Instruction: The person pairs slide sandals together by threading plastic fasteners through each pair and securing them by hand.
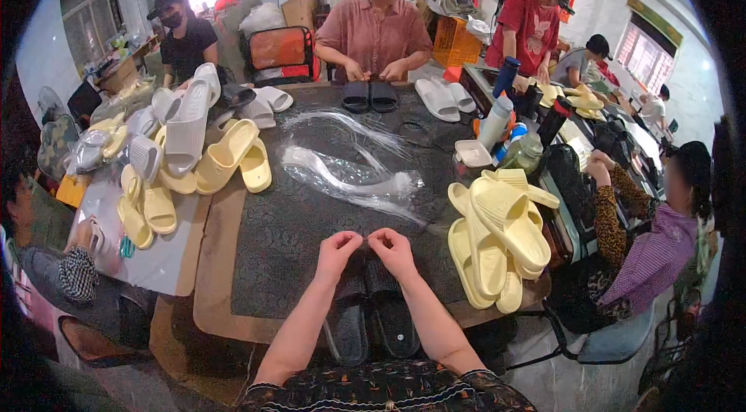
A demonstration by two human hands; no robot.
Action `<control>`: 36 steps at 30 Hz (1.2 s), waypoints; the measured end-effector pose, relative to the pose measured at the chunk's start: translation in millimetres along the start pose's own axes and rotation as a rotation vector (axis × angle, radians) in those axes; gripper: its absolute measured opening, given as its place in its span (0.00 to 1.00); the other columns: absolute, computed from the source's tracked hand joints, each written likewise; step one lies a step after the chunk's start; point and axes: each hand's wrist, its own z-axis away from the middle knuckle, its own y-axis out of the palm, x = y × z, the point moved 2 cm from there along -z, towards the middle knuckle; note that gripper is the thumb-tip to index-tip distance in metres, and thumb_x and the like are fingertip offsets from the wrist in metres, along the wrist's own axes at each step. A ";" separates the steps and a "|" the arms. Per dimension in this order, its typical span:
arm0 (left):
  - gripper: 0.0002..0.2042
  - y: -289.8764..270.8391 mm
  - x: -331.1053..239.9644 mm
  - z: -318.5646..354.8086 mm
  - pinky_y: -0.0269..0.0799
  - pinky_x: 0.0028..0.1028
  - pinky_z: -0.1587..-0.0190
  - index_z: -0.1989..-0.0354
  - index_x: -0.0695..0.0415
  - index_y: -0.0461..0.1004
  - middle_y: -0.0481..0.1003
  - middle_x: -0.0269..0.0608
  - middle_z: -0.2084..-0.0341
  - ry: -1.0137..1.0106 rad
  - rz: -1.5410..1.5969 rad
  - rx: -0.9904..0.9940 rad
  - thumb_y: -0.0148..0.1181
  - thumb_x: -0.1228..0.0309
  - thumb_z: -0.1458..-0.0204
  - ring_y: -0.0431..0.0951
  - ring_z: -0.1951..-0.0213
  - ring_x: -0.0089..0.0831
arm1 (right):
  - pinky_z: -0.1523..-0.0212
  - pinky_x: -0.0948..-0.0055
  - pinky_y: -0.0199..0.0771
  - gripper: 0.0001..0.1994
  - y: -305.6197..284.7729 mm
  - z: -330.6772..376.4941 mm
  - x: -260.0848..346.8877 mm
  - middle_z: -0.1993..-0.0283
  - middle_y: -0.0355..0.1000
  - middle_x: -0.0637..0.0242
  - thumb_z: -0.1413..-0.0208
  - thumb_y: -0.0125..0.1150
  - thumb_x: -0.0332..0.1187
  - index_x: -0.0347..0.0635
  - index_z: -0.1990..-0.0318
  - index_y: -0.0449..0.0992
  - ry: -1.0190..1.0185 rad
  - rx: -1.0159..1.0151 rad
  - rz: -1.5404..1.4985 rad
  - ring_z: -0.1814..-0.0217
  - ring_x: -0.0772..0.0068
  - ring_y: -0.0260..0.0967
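My left hand (337,249) and my right hand (392,250) meet with fingertips pinched together over the far ends of a pair of black slippers (371,311). The slippers lie side by side on the dark table (287,225), soles up, close to my body. Whether something thin is held between my fingers I cannot tell. A heap of pale yellow slippers (497,237) lies just right of my right hand.
Clear plastic bags (350,175) lie mid-table. Yellow and white slippers (186,156) pile at the left. Bottles (513,136) stand at the right. A person opposite handles black slippers (370,95); others sit or stand around.
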 end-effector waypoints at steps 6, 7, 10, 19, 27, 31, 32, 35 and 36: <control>0.06 -1.1 6.7 -4.0 0.67 0.18 0.66 0.66 0.61 0.78 0.76 0.28 0.74 0.017 0.001 0.003 0.63 0.71 0.50 0.71 0.71 0.16 | 0.68 0.84 0.65 0.05 1.6 1.3 1.3 0.72 0.71 0.78 0.47 0.62 0.29 0.37 0.67 0.76 -0.018 0.086 0.029 0.70 0.88 0.64; 0.06 0.0 7.9 -4.5 0.67 0.18 0.65 0.66 0.61 0.78 0.76 0.28 0.74 0.012 -0.018 0.047 0.63 0.72 0.50 0.72 0.71 0.17 | 0.68 0.84 0.65 0.05 1.5 0.6 -0.9 0.72 0.71 0.78 0.47 0.62 0.29 0.37 0.67 0.76 -0.017 0.085 0.029 0.70 0.88 0.64; 0.06 -1.4 6.1 -3.3 0.67 0.18 0.65 0.67 0.61 0.78 0.76 0.28 0.74 0.097 -0.045 -0.024 0.63 0.72 0.50 0.72 0.71 0.16 | 0.68 0.84 0.65 0.05 1.4 -0.5 0.1 0.72 0.71 0.78 0.48 0.62 0.30 0.37 0.67 0.76 0.000 0.026 -0.020 0.70 0.88 0.64; 0.06 0.9 1.3 -1.2 0.66 0.18 0.67 0.68 0.61 0.77 0.75 0.28 0.75 0.117 -0.078 -0.032 0.62 0.72 0.50 0.70 0.71 0.15 | 0.71 0.82 0.65 0.06 1.2 0.1 0.7 0.75 0.71 0.77 0.48 0.63 0.32 0.39 0.67 0.77 -0.032 0.053 -0.009 0.73 0.88 0.63; 0.05 0.6 5.4 -3.4 0.66 0.18 0.67 0.69 0.61 0.77 0.74 0.26 0.76 0.110 -0.065 0.001 0.63 0.72 0.50 0.70 0.72 0.14 | 0.69 0.82 0.65 0.06 0.6 -3.1 -7.0 0.73 0.71 0.77 0.49 0.64 0.30 0.37 0.67 0.76 0.025 0.046 0.051 0.71 0.87 0.63; 0.05 -2.2 6.6 -2.9 0.66 0.18 0.66 0.68 0.61 0.76 0.74 0.26 0.75 0.112 -0.091 -0.056 0.61 0.72 0.49 0.70 0.71 0.14 | 0.69 0.82 0.65 0.06 2.9 0.2 0.8 0.73 0.72 0.76 0.49 0.64 0.31 0.37 0.67 0.76 0.019 0.047 0.038 0.71 0.87 0.64; 0.06 -4.2 5.4 -2.4 0.67 0.18 0.67 0.68 0.62 0.76 0.75 0.27 0.76 0.137 -0.062 -0.110 0.62 0.72 0.50 0.71 0.72 0.15 | 0.69 0.82 0.66 0.07 1.9 0.2 4.6 0.72 0.72 0.76 0.49 0.64 0.31 0.37 0.67 0.77 0.026 0.016 0.033 0.71 0.87 0.64; 0.05 -2.4 10.1 -4.4 0.67 0.19 0.66 0.68 0.62 0.76 0.75 0.28 0.75 0.131 -0.051 -0.067 0.62 0.72 0.50 0.71 0.71 0.15 | 0.69 0.82 0.66 0.06 0.3 -0.9 -4.2 0.72 0.72 0.76 0.49 0.64 0.30 0.37 0.66 0.77 -0.007 0.004 0.043 0.71 0.87 0.64; 0.05 -1.5 9.4 -3.9 0.67 0.19 0.66 0.68 0.62 0.76 0.75 0.28 0.75 0.133 -0.050 -0.065 0.62 0.72 0.50 0.71 0.71 0.15 | 0.69 0.82 0.66 0.06 1.3 -1.1 -4.6 0.73 0.72 0.76 0.49 0.64 0.30 0.37 0.66 0.77 -0.044 0.028 0.054 0.71 0.87 0.64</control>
